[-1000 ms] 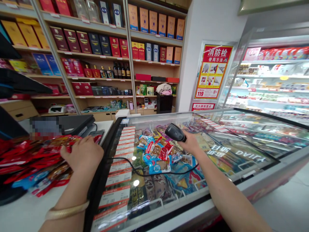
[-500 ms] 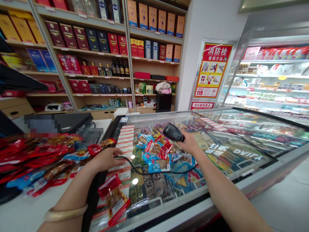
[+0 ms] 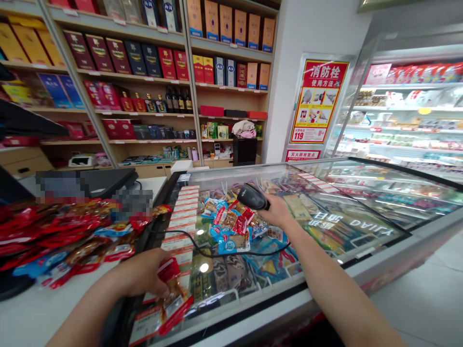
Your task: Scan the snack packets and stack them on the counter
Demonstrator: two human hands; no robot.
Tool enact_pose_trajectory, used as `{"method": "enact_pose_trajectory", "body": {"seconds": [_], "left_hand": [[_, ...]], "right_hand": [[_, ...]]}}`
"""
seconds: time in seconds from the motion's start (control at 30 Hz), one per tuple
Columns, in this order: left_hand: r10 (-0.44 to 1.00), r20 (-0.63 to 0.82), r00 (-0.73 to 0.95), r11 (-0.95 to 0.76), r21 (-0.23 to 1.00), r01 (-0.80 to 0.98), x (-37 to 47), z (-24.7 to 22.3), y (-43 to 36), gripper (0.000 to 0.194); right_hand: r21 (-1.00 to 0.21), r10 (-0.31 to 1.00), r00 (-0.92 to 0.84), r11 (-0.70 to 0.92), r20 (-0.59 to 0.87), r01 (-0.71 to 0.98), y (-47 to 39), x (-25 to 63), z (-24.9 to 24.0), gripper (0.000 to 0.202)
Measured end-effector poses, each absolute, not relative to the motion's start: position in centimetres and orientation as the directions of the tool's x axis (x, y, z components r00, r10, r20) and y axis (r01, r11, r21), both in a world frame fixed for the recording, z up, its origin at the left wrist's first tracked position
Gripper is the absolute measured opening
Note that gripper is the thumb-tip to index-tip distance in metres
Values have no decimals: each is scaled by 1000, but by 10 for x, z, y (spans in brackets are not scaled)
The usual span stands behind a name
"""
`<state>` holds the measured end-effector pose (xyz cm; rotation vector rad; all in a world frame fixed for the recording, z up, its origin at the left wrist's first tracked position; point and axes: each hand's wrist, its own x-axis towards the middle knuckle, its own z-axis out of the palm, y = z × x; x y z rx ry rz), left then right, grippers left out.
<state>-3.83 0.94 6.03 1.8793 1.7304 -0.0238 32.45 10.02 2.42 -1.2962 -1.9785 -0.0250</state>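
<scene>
My right hand grips a black barcode scanner above the glass top of a chest freezer. Beneath the scanner, a pile of blue and red snack packets lies on the glass. My left hand is at the near left corner of the freezer, its fingers on the upper end of a red-edged snack packet. The scanner's black cable runs in a curve across the glass between the hands.
Many red and blue packets are heaped on the white counter at the left. Boxed goods fill shelves at the back. A lit display fridge stands at the right, beside a red poster.
My left hand has moved down and nearer, from beside the cable to the packet at the corner. The scanner in my right hand has shifted slightly left.
</scene>
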Motion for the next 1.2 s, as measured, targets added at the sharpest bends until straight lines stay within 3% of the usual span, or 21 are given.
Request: {"method": "enact_pose_trajectory", "body": {"seconds": [0.13, 0.27, 0.4, 0.57, 0.77, 0.93, 1.2], "left_hand": [[938, -264, 226, -17, 615, 789, -40, 69, 9, 45], [963, -103, 247, -65, 807, 587, -40, 84, 21, 36], [998, 66, -25, -54, 942, 330, -28, 86, 50, 46], [941, 110, -319, -121, 992, -15, -8, 64, 81, 45], [893, 314, -322, -251, 942, 223, -8, 45, 86, 44], [903, 316, -291, -219, 922, 321, -9, 44, 87, 44], [915, 327, -237, -232, 906, 354, -10, 36, 85, 47]], "right_hand": [[-391, 767, -200, 510, 610, 766, 99, 322, 24, 25], [-395, 769, -188, 502, 611, 769, 101, 323, 23, 26], [-395, 756, -176, 507, 630, 766, 102, 324, 22, 25], [-369, 711, -215, 570, 670, 735, 100, 320, 22, 19], [-290, 662, -385, 675, 643, 678, 90, 306, 26, 32], [-206, 646, -522, 716, 556, 667, 84, 297, 28, 29], [-172, 647, -567, 723, 510, 669, 81, 290, 28, 30]]}}
